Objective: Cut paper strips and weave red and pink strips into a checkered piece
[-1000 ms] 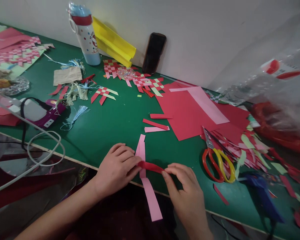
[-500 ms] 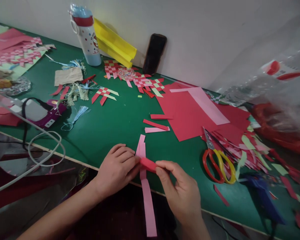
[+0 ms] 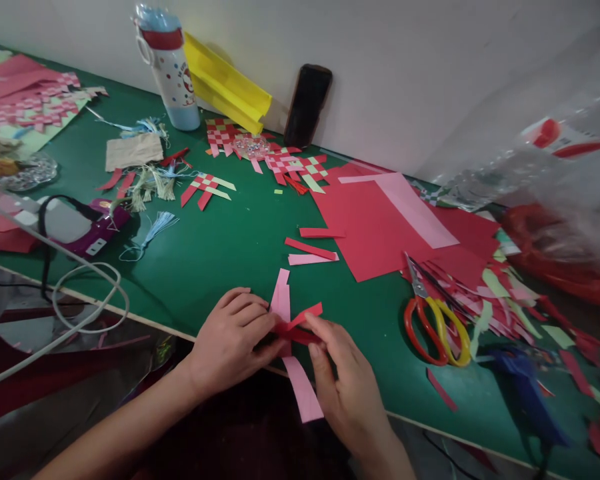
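Note:
My left hand [image 3: 240,332] is closed, its thumb and fingertips pinching folded paper strips where they cross at the table's front edge. A pink paper strip [image 3: 301,387] runs through the crossing, one end pointing away over the table, the other hanging toward me past the edge. Across it lies a red paper strip [image 3: 306,315] with one end bent up and another part pointing right. My right hand [image 3: 344,370] has its thumb and index finger around the red strip's right side. The crossing itself is partly covered by my left fingertips.
Cut red and pink strips [image 3: 311,249] lie just beyond my hands. To the right are red sheets [image 3: 365,233], scissors [image 3: 433,327] with red and yellow handles, and a blue glue gun [image 3: 530,393]. Woven pieces [image 3: 207,187], tassels [image 3: 155,230] and a bottle [image 3: 173,73] stand further left.
One end of the red strip has been lifted and bent up to the right. My right hand has shifted slightly left and down. The pink strip's lower end has swung right.

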A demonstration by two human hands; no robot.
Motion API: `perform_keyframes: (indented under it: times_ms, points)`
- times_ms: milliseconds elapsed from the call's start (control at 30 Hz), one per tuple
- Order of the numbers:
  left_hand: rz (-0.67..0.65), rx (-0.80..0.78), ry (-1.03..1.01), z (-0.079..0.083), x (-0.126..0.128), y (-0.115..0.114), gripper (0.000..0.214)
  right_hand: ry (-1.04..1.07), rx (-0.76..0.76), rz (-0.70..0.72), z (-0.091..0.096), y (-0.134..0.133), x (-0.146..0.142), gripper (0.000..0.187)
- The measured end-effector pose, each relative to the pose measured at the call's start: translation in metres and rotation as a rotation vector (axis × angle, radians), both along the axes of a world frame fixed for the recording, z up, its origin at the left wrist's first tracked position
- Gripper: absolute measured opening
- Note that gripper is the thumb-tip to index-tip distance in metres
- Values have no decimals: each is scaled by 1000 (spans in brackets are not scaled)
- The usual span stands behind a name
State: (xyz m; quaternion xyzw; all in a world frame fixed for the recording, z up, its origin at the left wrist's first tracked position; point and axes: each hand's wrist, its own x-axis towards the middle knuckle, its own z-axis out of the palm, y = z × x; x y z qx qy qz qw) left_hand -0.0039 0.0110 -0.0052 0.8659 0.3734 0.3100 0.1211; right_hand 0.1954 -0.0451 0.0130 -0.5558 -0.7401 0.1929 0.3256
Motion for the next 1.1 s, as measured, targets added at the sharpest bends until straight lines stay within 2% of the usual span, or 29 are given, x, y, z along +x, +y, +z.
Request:
perform_keyframes:
  times_ms: [100, 200, 267, 367, 467, 567, 633, 867, 1100]
  points:
    - [0, -3, 6, 0, 0, 0, 17, -6, 25, 95, 3, 6, -4, 43]
    - [23, 14, -20, 0, 0, 0, 11, 40, -20, 197, 5, 7, -8, 49]
    - [32, 25, -30, 0, 1, -1, 7, 67, -65, 208, 4, 4, -8, 50]
    - [31, 23, -36, 0, 1, -1, 6, 82, -111, 128, 1, -2, -1, 48]
    - [34, 9, -41, 0, 1, -1, 10, 12, -72, 65, 1, -6, 5, 41]
    - [32, 10, -34, 1, 1, -1, 11, -47, 28, 73, 1, -5, 1, 23]
    - [30, 15, -32, 0, 1, -1, 11, -64, 40, 58, 0, -2, -5, 9]
    - [17, -2, -36, 1, 0, -1, 10, -79, -108, -164, -1, 12, -15, 17]
    - [17, -5, -57, 0, -1, -1, 5, -123, -257, -164, 6, 23, -19, 25]
